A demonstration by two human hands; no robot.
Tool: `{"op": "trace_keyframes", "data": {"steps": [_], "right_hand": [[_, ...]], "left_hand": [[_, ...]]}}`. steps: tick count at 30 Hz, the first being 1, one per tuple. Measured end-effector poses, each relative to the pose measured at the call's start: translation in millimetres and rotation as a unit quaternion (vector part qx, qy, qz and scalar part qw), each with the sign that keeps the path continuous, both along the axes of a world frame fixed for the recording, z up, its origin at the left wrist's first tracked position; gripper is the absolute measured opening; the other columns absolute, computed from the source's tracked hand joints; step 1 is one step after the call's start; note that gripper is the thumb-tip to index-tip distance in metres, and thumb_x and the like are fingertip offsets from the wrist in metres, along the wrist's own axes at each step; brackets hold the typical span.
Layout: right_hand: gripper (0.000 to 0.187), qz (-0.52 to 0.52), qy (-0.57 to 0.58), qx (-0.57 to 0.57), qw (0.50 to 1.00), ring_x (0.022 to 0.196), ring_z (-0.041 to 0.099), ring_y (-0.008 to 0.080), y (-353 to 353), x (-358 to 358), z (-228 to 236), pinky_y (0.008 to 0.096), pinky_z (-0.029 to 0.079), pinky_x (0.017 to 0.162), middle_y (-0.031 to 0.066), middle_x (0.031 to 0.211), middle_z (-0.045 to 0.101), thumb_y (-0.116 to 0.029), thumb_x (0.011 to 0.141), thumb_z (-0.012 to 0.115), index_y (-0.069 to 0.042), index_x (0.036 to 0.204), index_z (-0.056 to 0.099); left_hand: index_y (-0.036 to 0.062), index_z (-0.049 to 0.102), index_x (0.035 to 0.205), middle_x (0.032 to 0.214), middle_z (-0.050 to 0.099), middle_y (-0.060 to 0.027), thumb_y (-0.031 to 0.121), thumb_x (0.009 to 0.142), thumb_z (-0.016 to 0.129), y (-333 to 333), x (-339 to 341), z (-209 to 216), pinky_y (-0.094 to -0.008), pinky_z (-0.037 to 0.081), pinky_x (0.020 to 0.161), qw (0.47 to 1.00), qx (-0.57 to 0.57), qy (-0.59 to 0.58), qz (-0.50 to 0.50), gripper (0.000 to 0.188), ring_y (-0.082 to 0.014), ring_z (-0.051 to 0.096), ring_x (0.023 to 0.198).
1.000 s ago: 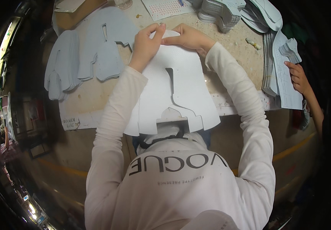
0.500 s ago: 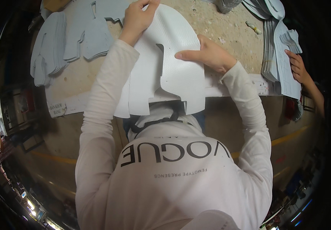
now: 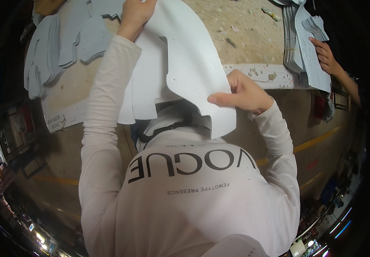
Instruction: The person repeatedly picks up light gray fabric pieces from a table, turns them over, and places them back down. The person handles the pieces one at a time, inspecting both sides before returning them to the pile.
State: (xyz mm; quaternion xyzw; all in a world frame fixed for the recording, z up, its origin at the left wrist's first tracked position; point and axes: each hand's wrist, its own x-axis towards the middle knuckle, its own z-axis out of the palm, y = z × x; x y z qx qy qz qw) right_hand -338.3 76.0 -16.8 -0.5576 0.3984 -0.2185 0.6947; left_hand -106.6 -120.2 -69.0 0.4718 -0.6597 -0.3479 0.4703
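White textured leather cut piece (image 3: pixel 189 64) lifted off table (image 3: pixel 245 38); left hand (image 3: pixel 135 13) grip clenched on top edge, right hand (image 3: pixel 242 92) grip pinching lower edge.

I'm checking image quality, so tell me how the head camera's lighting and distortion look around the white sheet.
Head view: even light on the white leather sheet, grain sharp, no glare; the table edge bows from fisheye; the rim falls to black, with blurred lights at the bottom.

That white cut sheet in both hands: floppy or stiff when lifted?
Probably floppy: the white sheet curves and droops between the left hand and right hand. Likely light, since a thumb-and-finger pinch holds its edge. Its pebbled surface suggests decent grip.
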Motion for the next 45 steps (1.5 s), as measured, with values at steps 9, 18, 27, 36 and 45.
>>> {"op": "trace_keyframes", "data": {"steps": [9,18,27,36,45], "right_hand": [[0.024,0.044,0.029,0.046,0.998,0.049,0.047,0.0030,43.0,-18.1,14.9,0.0193,0.037,0.046,0.0003,0.057,0.060,-0.017,0.084,0.069,0.003,0.070,0.067],[0.016,0.275,0.054,-0.065,0.958,0.061,0.067,0.0099,6.2,-39.8,53.2,0.0198,0.051,0.055,0.0074,0.071,0.070,-0.013,0.087,0.063,0.000,0.091,0.071],[0.021,-0.143,0.159,-0.494,0.843,0.081,0.066,0.0124,-144.6,35.8,30.3,0.0241,0.051,0.071,0.0088,0.091,0.071,-0.016,0.091,0.059,-0.004,0.105,0.068],[0.036,-0.214,0.188,-0.357,0.890,0.067,0.067,0.0294,-160.5,75.3,-24.7,0.0341,0.051,0.065,0.0167,0.076,0.069,-0.040,0.085,0.062,-0.006,0.091,0.073],[0.050,-0.264,0.270,-0.298,0.877,0.060,0.061,0.0198,-177.7,80.2,-47.3,0.0339,0.046,0.060,0.0098,0.065,0.066,-0.050,0.085,0.058,-0.003,0.088,0.072]], "left_hand": [[-0.0012,0.060,0.075,0.066,0.057,-0.0004,0.025,0.094,0.057,-2.3,0.0,-1.9,-0.0240,0.040,0.060,1.000,0.012,0.009,-0.009,0.032,-0.0069,0.045,0.065],[-0.0006,0.065,0.086,0.076,0.065,-0.0072,0.036,0.088,0.063,14.5,-5.1,14.0,-0.0275,0.046,0.066,0.997,0.035,-0.067,0.004,0.036,-0.0143,0.058,0.072],[-0.0001,0.064,0.112,0.108,0.065,-0.0068,0.020,0.086,0.067,26.2,16.6,34.8,-0.0243,0.044,0.088,0.954,0.187,0.093,-0.214,0.033,-0.0115,0.058,0.097],[-0.0026,0.067,0.102,0.088,0.068,-0.0062,0.014,0.080,0.069,26.1,16.9,29.2,-0.0245,0.049,0.072,0.950,0.251,0.085,-0.168,0.028,-0.0108,0.061,0.079],[-0.0073,0.062,0.106,0.094,0.067,-0.0128,0.018,0.079,0.073,78.1,24.8,25.2,-0.0277,0.052,0.070,0.937,0.316,0.075,-0.133,0.038,-0.0168,0.064,0.081]]}}
